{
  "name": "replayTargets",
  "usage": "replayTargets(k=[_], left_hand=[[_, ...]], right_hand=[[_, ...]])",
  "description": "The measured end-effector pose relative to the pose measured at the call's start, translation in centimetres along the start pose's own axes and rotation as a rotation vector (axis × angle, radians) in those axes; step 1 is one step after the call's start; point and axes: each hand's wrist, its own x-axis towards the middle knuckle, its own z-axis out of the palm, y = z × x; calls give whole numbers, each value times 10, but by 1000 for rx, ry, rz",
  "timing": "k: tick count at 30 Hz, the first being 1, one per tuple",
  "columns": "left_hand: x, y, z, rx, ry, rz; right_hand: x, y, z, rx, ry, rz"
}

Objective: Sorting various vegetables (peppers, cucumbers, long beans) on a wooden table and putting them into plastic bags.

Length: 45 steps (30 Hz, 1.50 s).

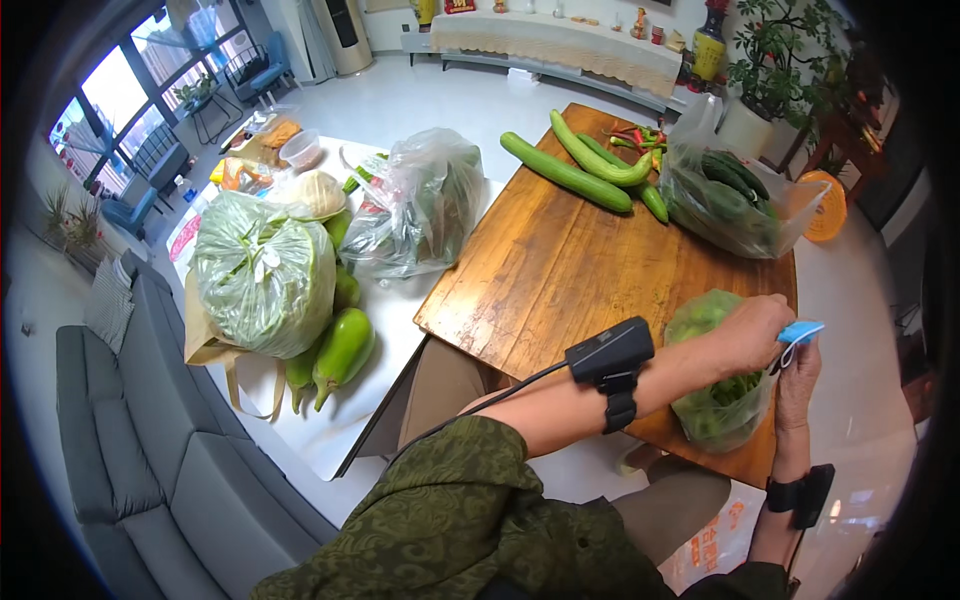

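Note:
My left hand (759,330) reaches over a clear plastic bag of leafy greens (720,405) at the near right edge of the wooden table (540,270). Its fingers are closed at one end of a small blue item with a white loop, which looks like a folded face mask (801,332). Just below, my right hand (799,375) also grips this item, off the table's edge. The fingertips of both hands are partly hidden. Black devices are strapped to both forearms.
Long green gourds (566,172), red and green chili peppers (634,139) and a bag of cucumbers (724,195) lie at the table's far end. On the white table (375,405) are bagged vegetables (262,277) and green eggplants (345,349). A grey sofa (150,420) stands left.

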Motion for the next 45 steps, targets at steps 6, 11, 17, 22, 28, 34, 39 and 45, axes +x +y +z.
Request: replayTargets(k=[6,11,17,22,28,34,39,45], left_hand=[[-7,13,-13,108,-92,5],[-28,4,-37,136,11,78],[-97,-54,-74,213,39,-321],[-153,-66,-109,401,-9,-520],[-184,-73,-113,630,106,-460],[-180,-80,-100,713,84,-377],[-181,-80,-99,769,61,-385],[-181,-84,-99,798,44,-381]], right_hand=[[-13,18,-1,569,-270,230],[7,-41,14,247,-216,29],[32,-31,-30,166,-94,314],[56,-25,-64,297,40,239],[104,-2,-92,201,26,165],[162,52,-100,71,120,150],[189,100,-70,187,118,185],[167,177,-44,-355,86,285]])
